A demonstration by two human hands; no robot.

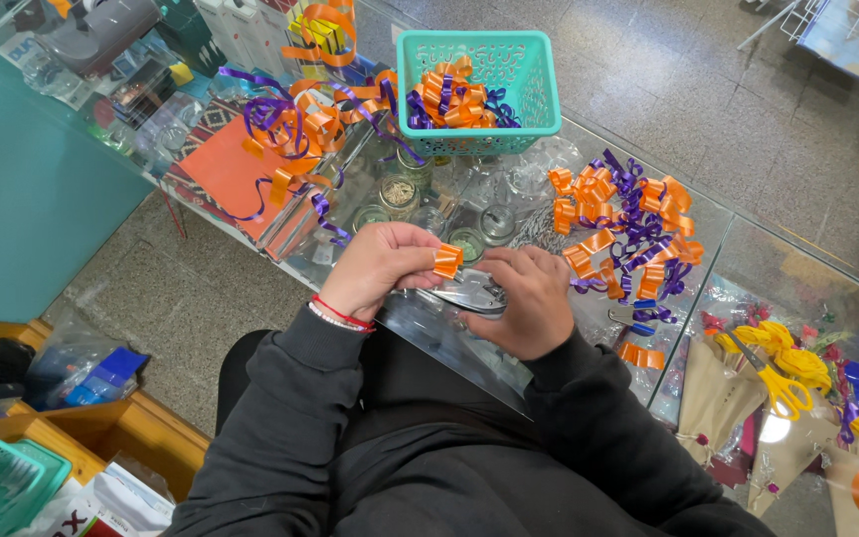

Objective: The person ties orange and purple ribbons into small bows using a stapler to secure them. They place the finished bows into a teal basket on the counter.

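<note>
- Head view, hands: left hand (382,267) pinches a small folded loop of orange ribbon (447,260) between thumb and fingertips, fingers closed on it. The loop sits at the right end of those fingers, directly above a silvery metal stapler (469,293).
- Right hand (527,300) is curled around the stapler from the right, fingers closed on it. The stapler's long axis runs left to right, its nose towards the ribbon; both hands touch or nearly touch at the middle, so neither is clearly nearer.
- Materials: the ribbon is glossy, stiff and flat, folded into short loops; the stapler looks hard and shiny.
- Surroundings: hands rest at the near edge of a glass counter (748,249). Just right of them lies a loose pile of orange and purple bows (628,214). Far from the hands stands a teal plastic basket (524,75) with pierced walls, holding more bows. Yellow-handled scissors (782,383) lie well apart, at the right.
</note>
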